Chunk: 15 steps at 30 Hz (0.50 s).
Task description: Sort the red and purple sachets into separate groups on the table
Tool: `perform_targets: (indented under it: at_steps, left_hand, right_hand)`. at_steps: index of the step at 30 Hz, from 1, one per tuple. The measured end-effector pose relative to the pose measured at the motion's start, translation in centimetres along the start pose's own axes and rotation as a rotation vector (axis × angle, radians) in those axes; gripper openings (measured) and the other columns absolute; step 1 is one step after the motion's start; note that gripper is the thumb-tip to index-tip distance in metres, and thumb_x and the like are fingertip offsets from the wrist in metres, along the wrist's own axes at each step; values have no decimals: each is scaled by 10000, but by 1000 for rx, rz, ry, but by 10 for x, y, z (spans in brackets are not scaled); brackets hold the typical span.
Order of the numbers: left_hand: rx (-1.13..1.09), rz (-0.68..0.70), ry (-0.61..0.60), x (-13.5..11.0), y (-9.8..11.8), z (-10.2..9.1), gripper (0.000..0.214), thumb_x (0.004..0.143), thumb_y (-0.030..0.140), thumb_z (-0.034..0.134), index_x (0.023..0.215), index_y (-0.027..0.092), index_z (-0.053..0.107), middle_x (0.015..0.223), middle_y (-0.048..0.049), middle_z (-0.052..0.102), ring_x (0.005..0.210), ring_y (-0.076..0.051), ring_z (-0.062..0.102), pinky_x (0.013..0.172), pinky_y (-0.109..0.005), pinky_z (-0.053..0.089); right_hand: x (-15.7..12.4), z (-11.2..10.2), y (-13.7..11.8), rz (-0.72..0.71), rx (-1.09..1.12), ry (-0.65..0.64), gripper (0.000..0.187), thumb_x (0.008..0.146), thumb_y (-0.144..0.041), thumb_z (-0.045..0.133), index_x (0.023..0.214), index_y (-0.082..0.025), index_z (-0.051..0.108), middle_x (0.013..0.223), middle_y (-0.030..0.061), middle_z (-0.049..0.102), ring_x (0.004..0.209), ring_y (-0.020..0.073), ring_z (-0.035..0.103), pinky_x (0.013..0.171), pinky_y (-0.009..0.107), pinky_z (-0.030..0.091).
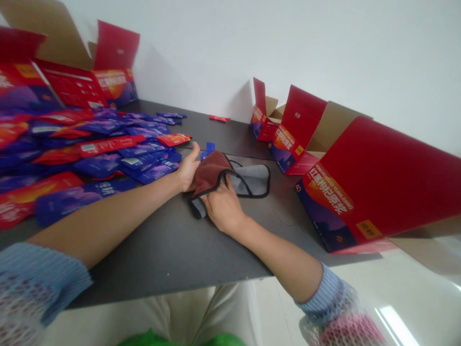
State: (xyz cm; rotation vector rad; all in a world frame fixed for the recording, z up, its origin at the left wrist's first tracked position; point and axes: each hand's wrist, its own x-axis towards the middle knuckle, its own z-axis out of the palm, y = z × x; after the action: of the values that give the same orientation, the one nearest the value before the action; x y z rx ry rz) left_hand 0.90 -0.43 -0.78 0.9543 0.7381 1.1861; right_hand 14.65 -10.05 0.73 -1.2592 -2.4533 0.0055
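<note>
Head view: a person's left hand (188, 168) and right hand (221, 206) both close on a soft fabric piece (211, 170), its brown layer bunched and its smooth grey layer (252, 180) spread flat, all edged in black binding. It lies on a dark matte surface (173, 250). Left of the fabric piece, glossy purple-and-red foil sachets (97, 163) heap in overlapping layers. Right of it, printed red cardboard cartons (363, 182) stand with flaps open. Just behind it sits a small blue tab (208, 150).
</note>
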Motion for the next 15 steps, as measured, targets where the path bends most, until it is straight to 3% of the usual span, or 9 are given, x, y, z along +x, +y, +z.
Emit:
perform_targets:
  at_steps: [5, 9, 12, 15]
  left_hand:
    - [-19, -70, -51, 1, -7, 3, 634, 863, 765, 466, 984, 200, 727, 849, -109, 747, 924, -322, 725, 780, -441, 579]
    - [-48, -145, -114, -8, -6, 8, 564, 842, 708, 564, 1029, 200, 724, 895, -123, 760, 961, -342, 719, 845, -459, 569]
    - [-115, -320, -254, -13, 1, 9, 741, 858, 804, 399, 1099, 174, 706, 914, -135, 760, 995, -349, 712, 881, -454, 562]
    - [-221, -489, -331, -10, 10, 5, 939, 853, 861, 170, 1145, 137, 693, 948, -152, 756, 1024, -345, 704, 876, -421, 568]
  right_hand:
    - [8, -6, 13, -71, -31, -1, 399, 1045, -342, 388, 1225, -128, 672, 1336, 156, 644, 1365, 282, 472, 1210, 466, 225]
    - [23, -8, 32, 27, -29, 99, 456, 1057, -393, 340, 1208, -116, 670, 1277, 174, 664, 1317, 281, 519, 1169, 451, 288]
    - [28, -8, 39, 57, -18, 116, 492, 1065, -403, 298, 1220, -107, 659, 1274, 180, 662, 1280, 276, 552, 1136, 430, 335]
    - [26, -4, 35, 14, -53, 88, 522, 1068, -426, 276, 1235, -96, 645, 1283, 180, 660, 1279, 264, 553, 1167, 432, 295]
